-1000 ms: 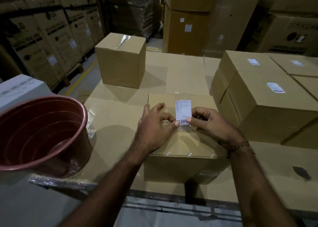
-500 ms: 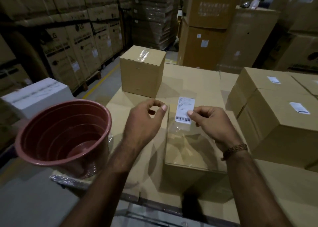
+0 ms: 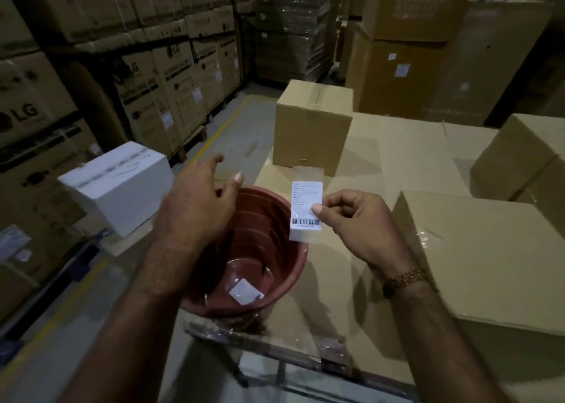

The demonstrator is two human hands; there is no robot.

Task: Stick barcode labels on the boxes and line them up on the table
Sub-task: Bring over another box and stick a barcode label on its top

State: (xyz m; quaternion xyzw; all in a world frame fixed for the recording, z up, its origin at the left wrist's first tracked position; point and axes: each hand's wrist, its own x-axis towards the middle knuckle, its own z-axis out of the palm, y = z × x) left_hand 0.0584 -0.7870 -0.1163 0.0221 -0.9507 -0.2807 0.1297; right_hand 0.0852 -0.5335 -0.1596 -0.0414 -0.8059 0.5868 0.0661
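Observation:
My right hand (image 3: 360, 228) pinches a white barcode label (image 3: 306, 207) with clear film around it, held upright in the air over the table. My left hand (image 3: 198, 203) hovers with spread, relaxed fingers above the red-brown plastic bucket (image 3: 275, 249) and holds nothing. A piece of peeled backing (image 3: 246, 291) lies at the bottom of the bucket. A plain cardboard box (image 3: 477, 255) sits on the table right of my right hand. Another taped box (image 3: 312, 127) stands farther back.
The cardboard-covered table (image 3: 397, 145) carries more boxes at the right edge (image 3: 526, 155). A white box (image 3: 119, 191) sits left of the bucket. Stacked cartons (image 3: 153, 75) line the aisle at left, and tall cartons (image 3: 406, 51) stand behind the table.
The view has swung left. My right hand lifted the label off the near box and holds it in the air. My left hand let go and moved out over the bucket.

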